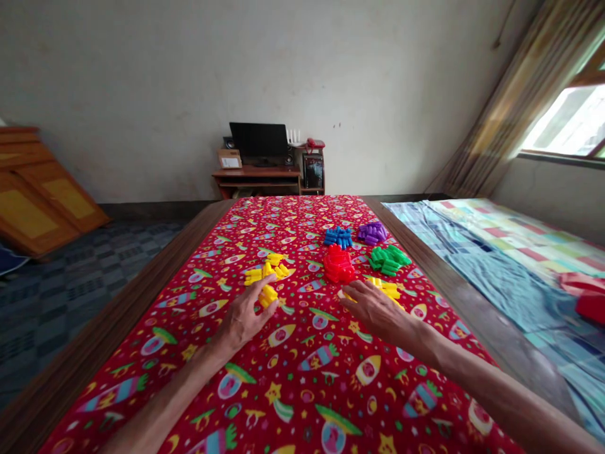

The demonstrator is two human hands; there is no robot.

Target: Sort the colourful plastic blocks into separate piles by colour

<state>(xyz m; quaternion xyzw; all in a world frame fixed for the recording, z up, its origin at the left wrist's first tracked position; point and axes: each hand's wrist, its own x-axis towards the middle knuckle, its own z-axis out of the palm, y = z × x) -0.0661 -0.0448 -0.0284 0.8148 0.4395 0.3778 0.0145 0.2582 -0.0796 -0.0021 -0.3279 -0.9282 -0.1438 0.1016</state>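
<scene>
Two hands show open, neither visibly gripping: the left hand (243,317) touches yellow blocks (267,296) at its one o'clock, while the right hand (373,309) lies against more yellow blocks (388,290), with a red pile (338,265) at its eleven o'clock.

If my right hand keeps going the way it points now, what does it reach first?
Your right hand points left, so it would likely reach the yellow plastic blocks beside your left hand first. Depth is unclear, though: its line runs very close below the red block pile, which it might clip first.
</scene>
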